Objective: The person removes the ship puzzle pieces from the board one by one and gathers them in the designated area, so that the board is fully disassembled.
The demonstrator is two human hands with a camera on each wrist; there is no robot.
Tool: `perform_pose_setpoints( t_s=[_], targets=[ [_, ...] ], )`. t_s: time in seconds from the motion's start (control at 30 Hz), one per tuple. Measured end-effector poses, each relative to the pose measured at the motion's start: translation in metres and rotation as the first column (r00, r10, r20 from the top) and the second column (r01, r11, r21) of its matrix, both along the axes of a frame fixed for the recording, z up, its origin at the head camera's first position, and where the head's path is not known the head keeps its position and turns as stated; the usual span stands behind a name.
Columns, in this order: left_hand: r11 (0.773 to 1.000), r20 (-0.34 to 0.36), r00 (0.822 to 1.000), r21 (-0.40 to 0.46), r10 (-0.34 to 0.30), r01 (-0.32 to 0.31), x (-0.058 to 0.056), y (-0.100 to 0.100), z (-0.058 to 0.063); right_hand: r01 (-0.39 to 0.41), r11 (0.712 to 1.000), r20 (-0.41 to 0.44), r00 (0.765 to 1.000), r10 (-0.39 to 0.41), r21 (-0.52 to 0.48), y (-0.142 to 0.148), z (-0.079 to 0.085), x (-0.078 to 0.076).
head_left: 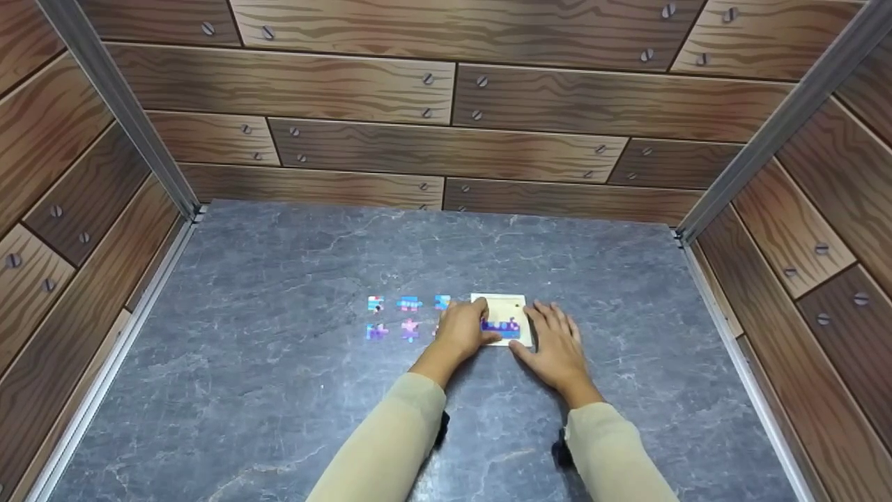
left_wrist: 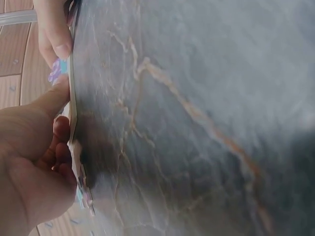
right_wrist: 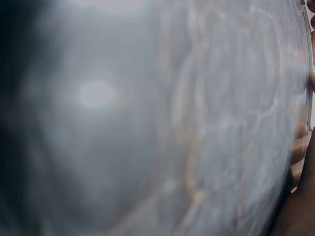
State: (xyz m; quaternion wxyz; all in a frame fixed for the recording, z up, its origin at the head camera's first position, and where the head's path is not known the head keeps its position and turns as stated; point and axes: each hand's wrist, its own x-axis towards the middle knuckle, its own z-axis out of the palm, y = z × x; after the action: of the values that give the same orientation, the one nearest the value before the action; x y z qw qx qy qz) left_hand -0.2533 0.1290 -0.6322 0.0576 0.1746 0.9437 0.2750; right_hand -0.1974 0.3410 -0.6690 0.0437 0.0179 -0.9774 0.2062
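In the head view a small cream puzzle board [head_left: 502, 307] lies flat, with joined purple and blue jigsaw pieces [head_left: 503, 329] along its lower part. My left hand [head_left: 461, 328] covers the board's left edge. Its thumb reaches over the lower pieces and its other fingers are bent; whether they pinch anything is hidden. On the opposite side my right hand [head_left: 557, 348] rests at the board's right edge, fingers spread and fairly straight, thumb at the bottom corner. The left wrist view shows the board's edge [left_wrist: 72, 103] side-on, beneath the left thumb.
Left of the board, loose jigsaw pieces lie in two rows, among them a top-left piece [head_left: 375, 303] and a pink one [head_left: 410, 330]. My left hand partly covers the nearest ones. Wood-patterned walls [head_left: 446, 90] enclose the grey marbled tabletop [head_left: 279, 279] at back and sides.
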Motion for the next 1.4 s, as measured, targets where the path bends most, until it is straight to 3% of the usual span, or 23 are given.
perform_pose_setpoints(
  t_s=[0.43,0.87,1.4],
  targets=[
    [0.992,0.001,0.996,-0.09,-0.089,0.089,-0.006,-0.006,0.004,-0.004,1.0,-0.006,1.0,0.004,-0.003,-0.002,0.001,0.0],
    [0.971,0.006,0.971,-0.01,-0.238,0.238,-0.007,-0.022,0.006,-0.002,1.0,0.002,1.0,0.002,0.009,0.0,0.0,-0.001],
    [0.975,0.017,0.977,0.066,-0.212,0.21,-0.01,-0.026,0.002,0.004,1.0,0.001,1.0,-0.004,0.008,-0.001,0.001,0.0]
  ],
)
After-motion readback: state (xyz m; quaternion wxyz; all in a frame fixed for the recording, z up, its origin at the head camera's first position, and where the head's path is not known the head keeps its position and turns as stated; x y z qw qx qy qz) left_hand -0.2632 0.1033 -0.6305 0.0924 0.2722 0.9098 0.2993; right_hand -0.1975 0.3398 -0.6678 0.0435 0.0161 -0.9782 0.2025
